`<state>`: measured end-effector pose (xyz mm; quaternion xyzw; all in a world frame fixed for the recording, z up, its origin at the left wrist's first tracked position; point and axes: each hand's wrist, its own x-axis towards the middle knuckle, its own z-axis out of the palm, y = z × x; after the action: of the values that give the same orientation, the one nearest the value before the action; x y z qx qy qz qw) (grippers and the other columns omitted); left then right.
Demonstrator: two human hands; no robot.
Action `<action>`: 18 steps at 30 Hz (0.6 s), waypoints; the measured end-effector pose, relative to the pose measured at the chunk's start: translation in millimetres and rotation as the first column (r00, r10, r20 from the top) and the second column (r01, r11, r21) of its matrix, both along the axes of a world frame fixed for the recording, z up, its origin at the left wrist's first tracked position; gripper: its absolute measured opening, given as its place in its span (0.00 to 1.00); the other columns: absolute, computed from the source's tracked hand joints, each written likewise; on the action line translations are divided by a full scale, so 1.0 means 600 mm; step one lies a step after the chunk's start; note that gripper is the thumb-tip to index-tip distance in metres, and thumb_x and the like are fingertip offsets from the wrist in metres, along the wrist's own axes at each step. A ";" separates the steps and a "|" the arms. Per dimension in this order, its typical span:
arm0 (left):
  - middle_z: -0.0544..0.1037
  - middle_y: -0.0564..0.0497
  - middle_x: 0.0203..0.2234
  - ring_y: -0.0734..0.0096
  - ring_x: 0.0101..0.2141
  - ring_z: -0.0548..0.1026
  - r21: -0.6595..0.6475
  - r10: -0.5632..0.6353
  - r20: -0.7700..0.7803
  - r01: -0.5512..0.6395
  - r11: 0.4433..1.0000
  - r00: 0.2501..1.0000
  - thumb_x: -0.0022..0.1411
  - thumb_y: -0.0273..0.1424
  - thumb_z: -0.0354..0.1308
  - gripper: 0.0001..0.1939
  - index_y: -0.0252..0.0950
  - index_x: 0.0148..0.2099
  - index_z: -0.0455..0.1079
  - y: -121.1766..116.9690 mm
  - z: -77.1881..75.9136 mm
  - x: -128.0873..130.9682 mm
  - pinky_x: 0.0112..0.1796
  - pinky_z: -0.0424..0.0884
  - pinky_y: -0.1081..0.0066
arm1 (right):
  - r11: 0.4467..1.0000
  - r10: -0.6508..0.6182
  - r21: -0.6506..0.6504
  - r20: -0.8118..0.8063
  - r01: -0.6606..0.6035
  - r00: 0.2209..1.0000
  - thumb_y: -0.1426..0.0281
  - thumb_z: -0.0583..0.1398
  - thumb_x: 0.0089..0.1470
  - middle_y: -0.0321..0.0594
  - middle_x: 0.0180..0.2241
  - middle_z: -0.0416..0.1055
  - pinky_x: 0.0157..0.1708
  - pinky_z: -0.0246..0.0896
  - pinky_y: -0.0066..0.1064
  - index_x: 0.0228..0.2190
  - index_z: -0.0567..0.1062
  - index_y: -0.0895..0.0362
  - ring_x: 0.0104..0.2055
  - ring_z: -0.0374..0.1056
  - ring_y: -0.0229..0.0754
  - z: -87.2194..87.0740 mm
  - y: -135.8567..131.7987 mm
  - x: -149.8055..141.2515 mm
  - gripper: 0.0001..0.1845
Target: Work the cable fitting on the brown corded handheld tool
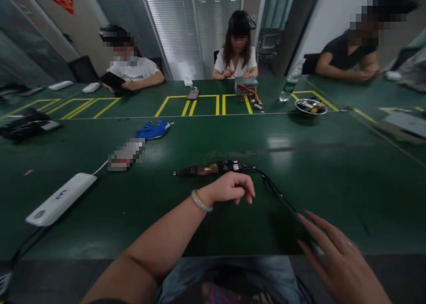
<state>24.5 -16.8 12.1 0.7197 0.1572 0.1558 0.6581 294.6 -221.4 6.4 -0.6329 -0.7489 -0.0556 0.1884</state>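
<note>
My left hand (233,189) hovers over the green table (333,179), fingers loosely curled downward and holding nothing, a pale bangle on its wrist. Just beyond its fingertips lies a black and brown electric screwdriver (213,169). Its black cable (278,195) runs right and back toward me. My right hand (336,250) is at the table's near edge, fingers stretched out and apart, close to that cable.
A white power strip (60,199) lies at the left, a blue glove (152,130) further back. Across the table stand a metal bowl (310,107), a water bottle (291,84) and a grey box with wires (246,87). Three other people sit opposite.
</note>
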 end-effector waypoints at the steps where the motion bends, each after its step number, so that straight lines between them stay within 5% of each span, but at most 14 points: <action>1: 0.78 0.48 0.31 0.73 0.30 0.76 0.174 0.166 0.039 -0.171 0.970 0.985 0.55 0.18 0.47 0.13 0.33 0.40 0.68 -0.004 0.006 -0.002 0.32 0.73 0.71 | 0.997 0.029 -0.078 0.051 -0.025 0.998 0.56 0.51 0.63 0.42 0.60 0.60 0.51 0.66 0.47 0.63 0.58 0.44 0.56 0.63 0.52 0.011 0.015 -0.008 0.28; 2: 0.78 0.48 0.33 0.70 0.35 0.77 0.346 0.313 0.089 -0.324 0.881 0.946 0.57 0.19 0.48 0.13 0.33 0.41 0.69 -0.006 0.011 -0.005 0.38 0.74 0.67 | 0.991 0.052 -0.124 0.086 -0.041 0.995 0.58 0.52 0.63 0.42 0.61 0.58 0.53 0.65 0.46 0.63 0.57 0.45 0.58 0.61 0.52 0.021 0.032 -0.014 0.29; 4: 0.77 0.46 0.41 0.65 0.45 0.74 0.628 0.548 0.155 -0.510 0.588 0.822 0.61 0.23 0.49 0.13 0.36 0.45 0.71 -0.006 0.022 -0.007 0.49 0.70 0.59 | 0.980 0.093 -0.189 0.132 -0.067 0.987 0.62 0.55 0.62 0.43 0.63 0.54 0.55 0.62 0.45 0.63 0.57 0.47 0.59 0.59 0.52 0.038 0.069 -0.022 0.30; 6: 0.72 0.45 0.53 0.60 0.55 0.68 0.789 0.668 0.161 -0.502 0.355 0.727 0.63 0.28 0.52 0.19 0.38 0.56 0.67 -0.002 0.026 -0.007 0.57 0.63 0.54 | 0.974 0.110 -0.215 0.155 -0.075 0.982 0.65 0.57 0.61 0.44 0.62 0.54 0.55 0.61 0.44 0.63 0.58 0.48 0.58 0.60 0.52 0.049 0.104 -0.025 0.30; 8: 0.65 0.44 0.60 0.57 0.61 0.61 0.877 0.745 0.104 -0.414 0.244 0.659 0.64 0.34 0.54 0.25 0.38 0.62 0.60 0.004 0.022 -0.006 0.60 0.56 0.52 | 0.970 0.097 -0.235 0.152 -0.060 0.984 0.64 0.58 0.61 0.46 0.57 0.61 0.53 0.62 0.43 0.61 0.61 0.50 0.53 0.64 0.50 0.053 0.136 -0.028 0.28; 11: 0.67 0.42 0.59 0.53 0.60 0.61 0.929 0.809 -0.020 -0.288 0.232 0.588 0.66 0.43 0.52 0.25 0.36 0.60 0.64 0.014 0.004 -0.007 0.61 0.54 0.50 | 0.952 0.036 -0.306 0.118 0.002 0.992 0.61 0.59 0.60 0.45 0.44 0.70 0.45 0.65 0.38 0.52 0.69 0.55 0.43 0.69 0.48 0.047 0.174 -0.040 0.21; 15: 0.75 0.44 0.48 0.57 0.49 0.72 0.918 0.771 -0.147 -0.204 0.339 0.619 0.65 0.46 0.52 0.22 0.37 0.54 0.67 0.020 -0.003 -0.017 0.53 0.64 0.57 | 0.944 0.011 -0.329 0.082 0.016 0.997 0.64 0.59 0.60 0.43 0.40 0.71 0.42 0.63 0.34 0.42 0.75 0.55 0.39 0.69 0.45 0.036 0.202 -0.059 0.11; 18: 0.75 0.47 0.44 0.59 0.41 0.75 0.900 0.738 -0.218 -0.160 0.405 0.638 0.59 0.47 0.60 0.22 0.38 0.48 0.68 0.015 0.012 -0.026 0.42 0.69 0.63 | 0.922 0.106 -0.373 -0.021 -0.107 0.994 0.65 0.59 0.59 0.40 0.40 0.71 0.39 0.61 0.31 0.36 0.78 0.54 0.37 0.69 0.41 0.037 0.203 -0.066 0.08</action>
<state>8.7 -7.9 19.5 0.8676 0.4634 0.1592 0.0847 254.7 -99.6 28.8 -0.6156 -0.7790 0.0985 0.0673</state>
